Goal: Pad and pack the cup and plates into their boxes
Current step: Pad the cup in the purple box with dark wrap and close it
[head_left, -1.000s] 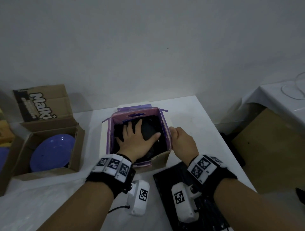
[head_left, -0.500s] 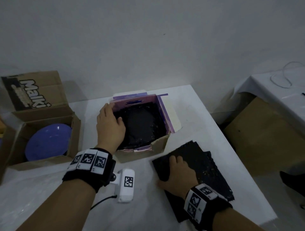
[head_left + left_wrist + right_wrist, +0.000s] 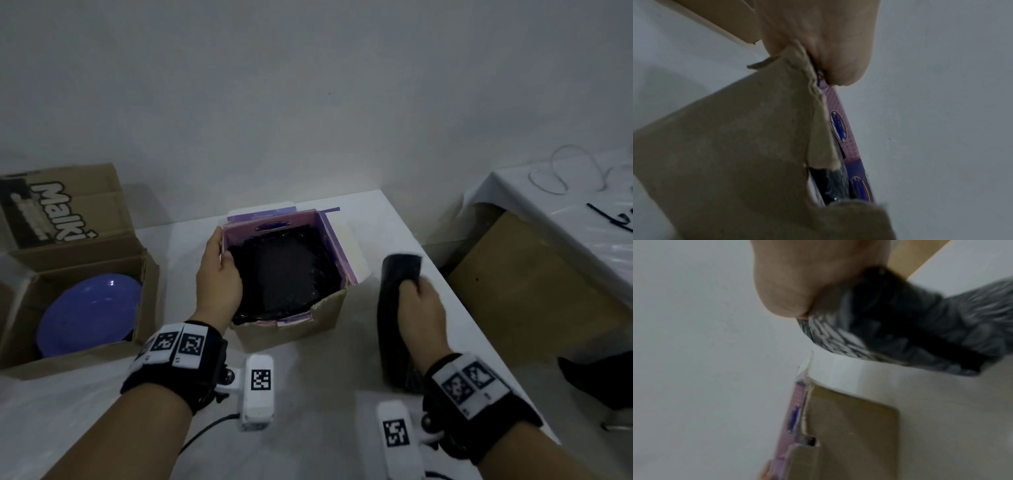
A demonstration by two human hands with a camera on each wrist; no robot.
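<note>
A person's left hand (image 3: 219, 277) grips the left wall of the purple box (image 3: 337, 255), thumb inside, fingers curled over the rim — its floor already lined with dark padding. The right hand (image 3: 419, 310) clamps 1 black sheet (image 3: 394, 308), lifted on edge off the table (image 3: 383, 219), long axis running away from the person. The box lies just left of that sheet, so the right hand is the nearer carrier. A blue plate (image 3: 89, 315) waits in the brown box (image 3: 147, 274), far left.
</note>
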